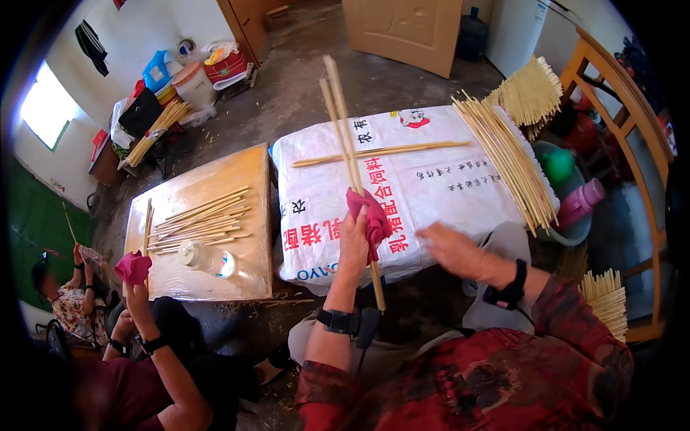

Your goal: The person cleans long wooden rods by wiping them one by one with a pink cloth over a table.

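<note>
My left hand (354, 245) grips a magenta cloth (375, 215) wrapped around thin, pale wooden sticks (345, 129). At least two of them rise above the cloth, spread slightly at the top. Their lower ends (378, 288) stick out beneath my hand. To the right, my right hand (453, 250) is apart from the sticks, over the near side of a white woven sack (431, 199). Motion blurs its fingers, and nothing shows in them. A few more sticks (383, 153) lie across the sack, beyond the cloth. Along its right side rests a larger row of sticks (506, 161).
At left, a co-worker's hand (137, 293) holds another magenta cloth (133, 268) beside a wooden board (215, 172) bearing sticks (199, 223) and a clear bottle (207, 259). A basin (579, 229) and wooden frame (641, 161) stand right. Another person (81, 307) sits farther left.
</note>
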{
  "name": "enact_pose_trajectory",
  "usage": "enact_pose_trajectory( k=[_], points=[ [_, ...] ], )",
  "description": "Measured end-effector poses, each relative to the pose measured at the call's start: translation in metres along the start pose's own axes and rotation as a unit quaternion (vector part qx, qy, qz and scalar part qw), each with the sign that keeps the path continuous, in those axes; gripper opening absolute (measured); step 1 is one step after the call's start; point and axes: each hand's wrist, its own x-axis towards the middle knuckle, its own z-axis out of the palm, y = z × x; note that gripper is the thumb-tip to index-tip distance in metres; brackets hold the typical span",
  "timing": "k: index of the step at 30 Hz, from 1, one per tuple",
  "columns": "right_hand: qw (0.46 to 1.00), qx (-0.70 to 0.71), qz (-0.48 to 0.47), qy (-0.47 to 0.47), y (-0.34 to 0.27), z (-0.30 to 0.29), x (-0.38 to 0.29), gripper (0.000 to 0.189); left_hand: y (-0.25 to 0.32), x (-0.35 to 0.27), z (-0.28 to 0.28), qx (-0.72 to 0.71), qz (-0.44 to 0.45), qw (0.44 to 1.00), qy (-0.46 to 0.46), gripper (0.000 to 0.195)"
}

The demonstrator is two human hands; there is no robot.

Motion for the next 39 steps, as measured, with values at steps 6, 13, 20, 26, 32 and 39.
enact_pose_trajectory(
  k=[6,13,20,26,32,39],
  points=[
    [0.893,-0.383,-0.224,0.08,-0.029,-0.113,0.013,0.034,0.002,-0.03,0.032,0.242,-0.005,0.951,-0.19,0.025],
    [0.861,-0.461,-0.216,0.011,-0.005,-0.147,-0.015,0.027,-0.014,-0.045,0.049,0.294,-0.051,0.887,-0.352,0.026],
    [0.882,-0.41,-0.231,-0.021,0.036,-0.17,-0.034,0.013,-0.016,-0.042,0.055,0.359,-0.015,0.856,-0.37,0.032],
    [0.861,-0.478,-0.171,0.042,0.062,-0.234,-0.066,0.012,-0.021,-0.025,0.044,0.457,0.066,0.815,-0.35,0.033],
    [0.867,-0.483,-0.108,0.063,0.095,-0.259,-0.095,0.015,-0.014,-0.015,0.03,0.424,0.056,0.847,-0.317,0.037],
    [0.88,-0.405,0.046,0.243,0.134,-0.305,-0.137,0.021,-0.003,-0.002,-0.001,0.11,-0.07,0.982,-0.139,0.036]
  ],
)
